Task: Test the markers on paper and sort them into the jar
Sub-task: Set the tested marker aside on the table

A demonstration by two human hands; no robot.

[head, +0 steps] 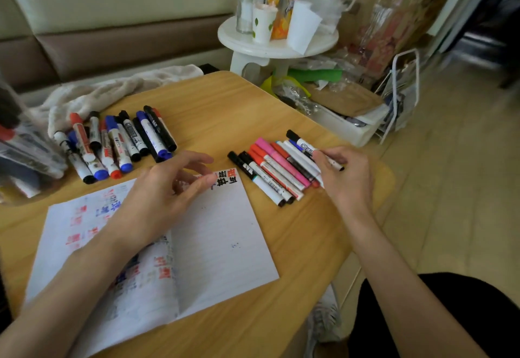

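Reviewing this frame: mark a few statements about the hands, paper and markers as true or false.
1. The right hand pinches a black-capped marker at the right-hand pile. True.
2. The left hand grips a marker. False: it holds nothing, its fingers relaxed over the paper.
3. The paper is blank. False: it bears red, blue and black writing.
4. A pink marker lies in the right-hand pile. True.

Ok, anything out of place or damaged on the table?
Nothing spilled or broken. The white lined paper sheet lies askew on the light wooden table, a crease buckling up along its middle. The right hand pinches a black-capped white marker; the left hand is open over the sheet.
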